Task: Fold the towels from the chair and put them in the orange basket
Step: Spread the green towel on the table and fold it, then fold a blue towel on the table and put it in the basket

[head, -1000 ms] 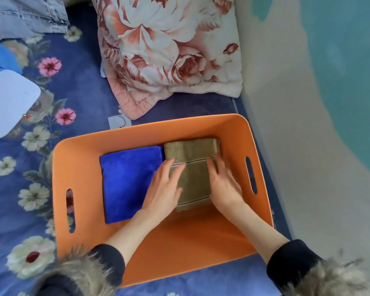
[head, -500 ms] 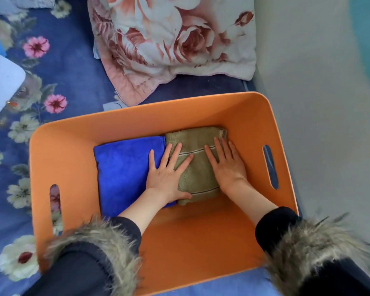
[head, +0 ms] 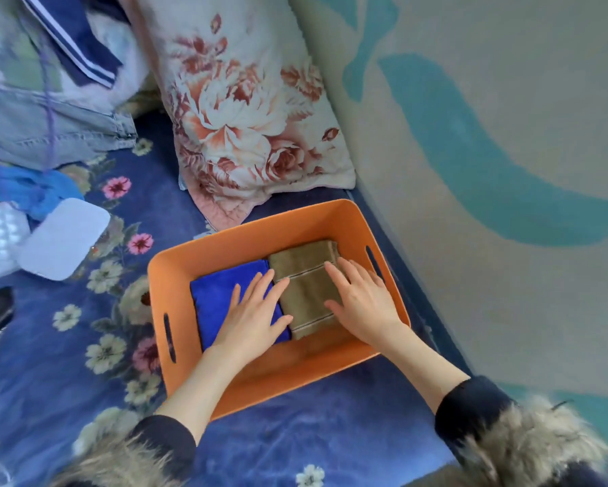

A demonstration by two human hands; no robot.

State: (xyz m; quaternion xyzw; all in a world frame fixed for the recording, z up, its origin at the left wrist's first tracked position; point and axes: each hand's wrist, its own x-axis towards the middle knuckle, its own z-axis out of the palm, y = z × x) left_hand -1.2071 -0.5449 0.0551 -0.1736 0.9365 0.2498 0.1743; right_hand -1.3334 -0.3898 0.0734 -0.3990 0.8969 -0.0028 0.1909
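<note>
The orange basket [head: 225,247] sits on a blue flowered bedspread beside the wall. Inside it lie two folded towels side by side: a bright blue towel [head: 214,293] on the left and an olive-brown striped towel [head: 302,272] on the right. My left hand [head: 251,316] lies flat with spread fingers across the seam between the two towels. My right hand [head: 360,302] rests flat on the right part of the olive towel. Neither hand grips anything. The chair is out of view.
A floral pillow [head: 246,117] leans against the wall behind the basket. Jeans and other clothes [head: 49,124] are piled at the upper left. A white pad [head: 63,239] and blue cloth [head: 25,191] lie at the left. The painted wall [head: 488,170] runs along the right.
The view has pulled back and tilted up, so the basket looks smaller and lower. My left hand has slid a little left onto the blue towel; my right hand stays on the olive towel.
</note>
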